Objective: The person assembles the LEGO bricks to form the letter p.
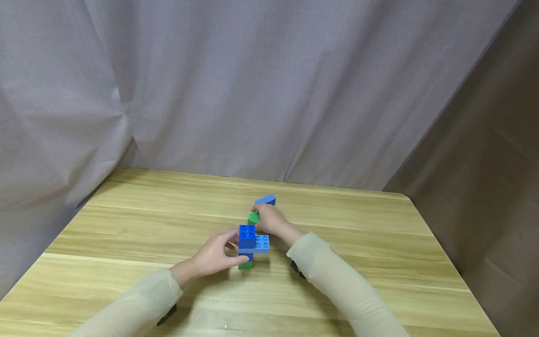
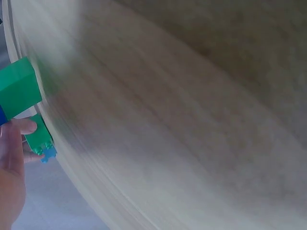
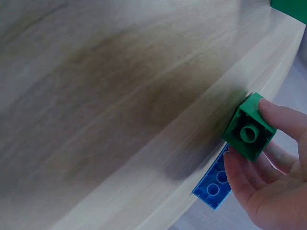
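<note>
A grey curtain (image 1: 236, 93) fills the upper part of the head view, and a darker brown cloth (image 1: 484, 187) hangs along the right edge. Below them a wooden table (image 1: 126, 224) spreads over the lower half. Two forearms in cream sleeves (image 1: 349, 290) come in from the bottom edge, with a dark strap (image 1: 297, 269) showing under the right cuff.

Just below the centre of the frame is a tower (image 1: 247, 231) of bricks: a dark blue top block with four studs, a light blue piece (image 1: 262, 244) jutting out to the right, a dark blue block under it and a green base (image 1: 245, 265). The left hand (image 1: 214, 255) grasps the tower from the left, its thumb across the near side and its fingers reaching round towards the far side. The left wrist view shows the green base at the left edge; whether it touches the table is hard to tell.

Slightly above the tower, the right hand (image 1: 271, 220) pinches a green brick (image 3: 249, 129) between thumb and fingers. The right wrist view, at its lower right, shows the brick's hollow underside. Just beyond it, a blue brick (image 1: 266, 200) lies on its side on the table, its own hollow underside also facing the right wrist camera.
</note>
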A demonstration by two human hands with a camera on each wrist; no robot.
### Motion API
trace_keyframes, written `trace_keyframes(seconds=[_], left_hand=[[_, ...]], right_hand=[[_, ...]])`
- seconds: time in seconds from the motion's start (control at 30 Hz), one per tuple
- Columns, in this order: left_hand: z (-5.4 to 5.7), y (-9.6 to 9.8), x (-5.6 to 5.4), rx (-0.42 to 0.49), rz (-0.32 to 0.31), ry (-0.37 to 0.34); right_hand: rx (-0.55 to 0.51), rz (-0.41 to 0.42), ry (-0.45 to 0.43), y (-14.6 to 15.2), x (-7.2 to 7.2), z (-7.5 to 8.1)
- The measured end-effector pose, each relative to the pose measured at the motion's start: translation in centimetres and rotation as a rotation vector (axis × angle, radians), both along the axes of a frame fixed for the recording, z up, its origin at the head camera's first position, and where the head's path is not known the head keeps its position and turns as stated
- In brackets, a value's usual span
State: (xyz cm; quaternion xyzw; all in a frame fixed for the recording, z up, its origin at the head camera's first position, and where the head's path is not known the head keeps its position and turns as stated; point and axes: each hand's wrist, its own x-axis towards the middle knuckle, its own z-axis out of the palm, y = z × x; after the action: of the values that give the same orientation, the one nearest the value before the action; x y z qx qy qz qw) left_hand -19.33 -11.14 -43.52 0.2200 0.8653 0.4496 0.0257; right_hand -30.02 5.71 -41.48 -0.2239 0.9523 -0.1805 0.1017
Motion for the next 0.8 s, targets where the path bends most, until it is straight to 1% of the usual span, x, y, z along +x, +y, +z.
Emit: trace_keyframes(seconds=[0.1,0.2,0.3,0.43,0.6,0.8], left_hand=[[0.3,0.1,-0.1,-0.006,0.019,0.003],[0.7,0.2,-0.1,0.002,0.031,0.014],[1.0,0.4,-0.3,0.005,0.043,0.019],[1.3,0.6,-0.4,0.004,0.056,0.010],[1.6,0.7,-0.5,0.012,0.041,-0.001],[2.1,1.0,-0.8,0.043,0.015,-0.038]], right_hand=[[-0.044,0.011,0.010,0.4,0.2,0.1],[-0.095,0.014,-0.002,0.9,0.2,0.3],[-0.149,-0.010,-0.036,1.5,0.2,0.4],[-0.228,-0.042,-0.070,2.3,0.6,0.7],[-0.334,-0.051,-0.115,3.5,1.4,1.5],[-0.391,-0.065,-0.147,5.0,2.3,2.6]])
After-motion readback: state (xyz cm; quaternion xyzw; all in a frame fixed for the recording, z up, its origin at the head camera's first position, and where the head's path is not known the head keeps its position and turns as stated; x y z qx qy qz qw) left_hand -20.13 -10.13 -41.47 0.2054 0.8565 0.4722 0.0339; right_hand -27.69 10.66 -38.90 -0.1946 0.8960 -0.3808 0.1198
